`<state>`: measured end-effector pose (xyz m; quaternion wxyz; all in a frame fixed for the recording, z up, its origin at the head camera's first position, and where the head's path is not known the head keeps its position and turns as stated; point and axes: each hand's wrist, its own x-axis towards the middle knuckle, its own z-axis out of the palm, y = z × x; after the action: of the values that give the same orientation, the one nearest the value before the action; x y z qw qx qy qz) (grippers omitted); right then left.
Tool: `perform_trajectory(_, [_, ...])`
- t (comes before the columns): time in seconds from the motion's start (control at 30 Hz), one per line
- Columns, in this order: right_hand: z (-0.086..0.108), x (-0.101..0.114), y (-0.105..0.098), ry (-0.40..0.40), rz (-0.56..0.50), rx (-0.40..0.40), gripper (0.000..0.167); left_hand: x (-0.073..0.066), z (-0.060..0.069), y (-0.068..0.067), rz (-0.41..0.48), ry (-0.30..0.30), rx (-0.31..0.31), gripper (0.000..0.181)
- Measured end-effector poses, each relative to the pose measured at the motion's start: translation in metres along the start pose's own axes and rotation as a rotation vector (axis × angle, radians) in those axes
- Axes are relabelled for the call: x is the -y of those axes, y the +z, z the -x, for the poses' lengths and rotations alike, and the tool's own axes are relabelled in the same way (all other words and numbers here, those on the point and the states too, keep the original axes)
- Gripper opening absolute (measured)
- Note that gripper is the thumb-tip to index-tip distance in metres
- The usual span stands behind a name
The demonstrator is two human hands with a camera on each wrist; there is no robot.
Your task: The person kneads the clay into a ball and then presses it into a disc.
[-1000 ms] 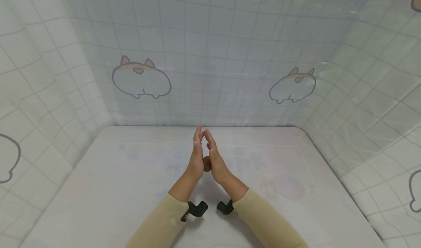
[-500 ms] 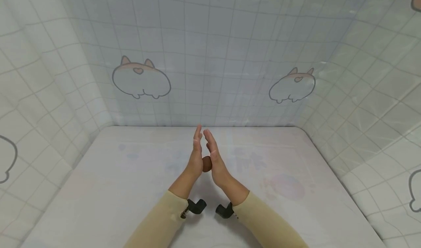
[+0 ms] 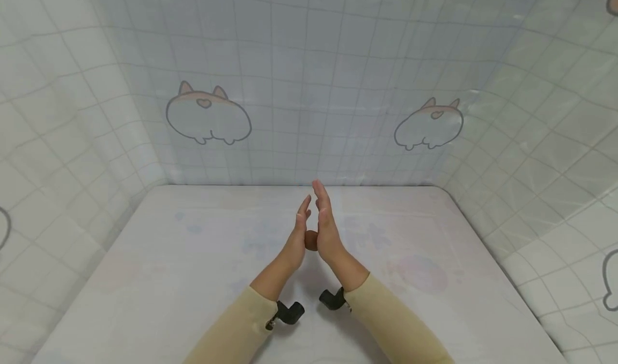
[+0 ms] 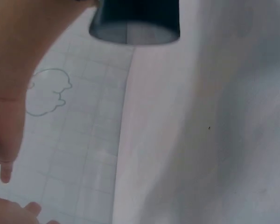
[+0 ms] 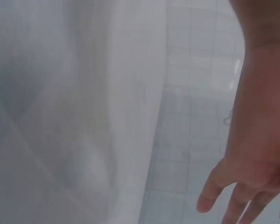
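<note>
Between the two palms, in the head view, sits a small brown ball [image 3: 311, 240] that looks like modelling clay. Its sides are partly covered by the hands. My left hand [image 3: 295, 240] touches it from the left with fingers extended. From the right, the palm of my right hand [image 3: 330, 234] presses on it, fingers also straight and reaching farther forward than the left ones. Both hands are above the table. In the right wrist view the right hand [image 5: 261, 140] shows spread fingers; the left wrist view catches only part of the left hand [image 4: 7, 126].
A pale table [image 3: 169, 278] with faint coloured prints lies under the hands. Sheeting with a grid and cartoon animals [image 3: 309, 85] forms the back and side walls. A black wrist mount [image 3: 289, 313] sticks out from the left sleeve, another black mount [image 3: 332, 299] from the right.
My right hand has slid forward and the left one back along each other. Both hands and the brown ball have shifted slightly right; the ball stays between the palms.
</note>
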<state>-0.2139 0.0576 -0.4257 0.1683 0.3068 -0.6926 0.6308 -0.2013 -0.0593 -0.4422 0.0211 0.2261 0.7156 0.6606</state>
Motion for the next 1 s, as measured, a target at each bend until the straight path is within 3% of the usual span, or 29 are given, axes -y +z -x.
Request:
perform_trajectory(0.2, [-0.004, -0.009, -0.008, 0.016, 0.003, -0.093, 0.089, -0.002, 0.005, 0.003, 0.081, 0.008, 0.104, 0.086])
perform_trajectory(0.33, [-0.004, -0.006, -0.011, 0.042, 0.009, -0.079, 0.094, -0.004, 0.007, 0.004, 0.153, 0.049, 0.135, 0.091])
perform_trajectory(0.57, [0.001, -0.009, -0.012, 0.141, 0.019, 0.026, 0.099, -0.012, 0.007, 0.004, 0.239, 0.158, 0.081, 0.09])
perform_trajectory(0.73, [0.007, -0.021, -0.009, 0.179, 0.057, 0.103, 0.092, -0.014, 0.005, 0.003, 0.259, 0.193, 0.03, 0.087])
perform_trajectory(0.87, [0.013, -0.022, -0.006, 0.122, 0.051, 0.16, 0.089, -0.015, 0.003, 0.002, 0.225, 0.211, -0.017, 0.084])
perform_trajectory(1.0, [0.016, -0.018, -0.001, -0.01, 0.046, 0.164, 0.09, -0.016, 0.0, 0.002, 0.183, 0.221, -0.046, 0.084])
